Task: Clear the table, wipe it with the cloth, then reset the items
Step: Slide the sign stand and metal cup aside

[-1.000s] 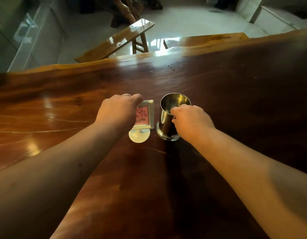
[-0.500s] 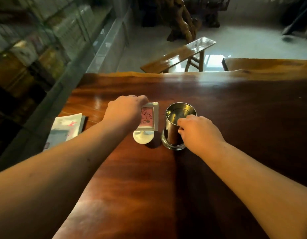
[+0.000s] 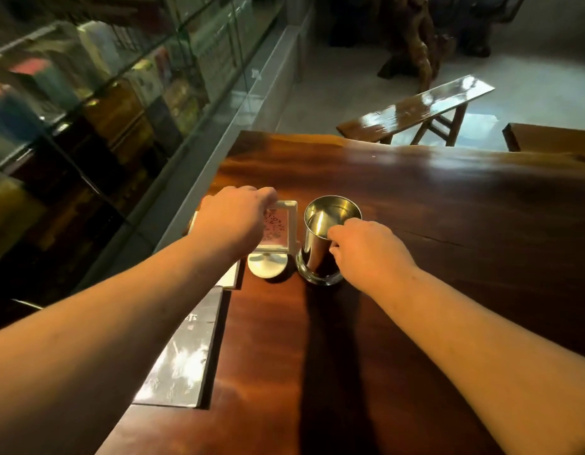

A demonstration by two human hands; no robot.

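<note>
A small white sign stand (image 3: 281, 231) with a pink card and a round base stands near the left edge of the dark wooden table (image 3: 432, 224). My left hand (image 3: 235, 218) grips the top of its frame. Right beside it stands an empty shiny metal cup (image 3: 320, 244). My right hand (image 3: 366, 251) holds the cup by its near rim and side. Both items rest upright on the table top. No cloth is in view.
A dark glossy menu (image 3: 182, 359) and a light booklet (image 3: 230, 277) lie along the table's left edge, under my left forearm. A glass wall (image 3: 120, 103) runs along the left. A wooden bench (image 3: 415, 110) stands beyond the far edge.
Both hands have carried the sign stand and the cup leftward along the table to its left end. The menu and booklet have come into view under my left arm.
</note>
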